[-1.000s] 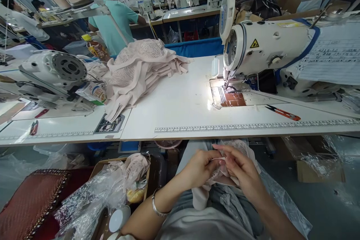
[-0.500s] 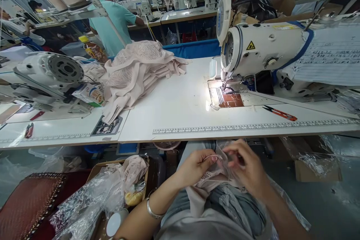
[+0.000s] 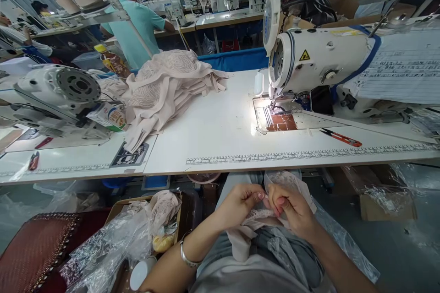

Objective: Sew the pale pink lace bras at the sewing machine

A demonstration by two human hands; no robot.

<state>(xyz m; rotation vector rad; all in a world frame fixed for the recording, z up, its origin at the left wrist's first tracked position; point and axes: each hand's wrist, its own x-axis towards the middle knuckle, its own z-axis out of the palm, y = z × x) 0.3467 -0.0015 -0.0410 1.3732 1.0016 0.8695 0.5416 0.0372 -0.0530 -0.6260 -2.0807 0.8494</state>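
Note:
Over my lap, below the table edge, my left hand (image 3: 240, 203) and my right hand (image 3: 292, 206) meet, both pinched on a pale pink lace garment piece (image 3: 256, 219) that drapes down onto my lap. The fingertips of both hands touch at its top edge. A silver bangle (image 3: 185, 256) circles my left wrist. A white sewing machine (image 3: 319, 62) stands on the white table (image 3: 213, 132) ahead, its needle area lit. A pile of the same pink fabric pieces (image 3: 168, 84) lies at the table's left.
Orange-handled thread snips (image 3: 340, 137) lie right of the needle plate. A second machine (image 3: 58, 96) lies tipped at far left. A cardboard box with plastic bags and fabric (image 3: 154, 219) sits by my left knee. A person in a teal shirt (image 3: 137, 23) works behind.
My right hand, spread apart half a second ago, has closed back in against my left hand on the lace piece. The view has shifted slightly.

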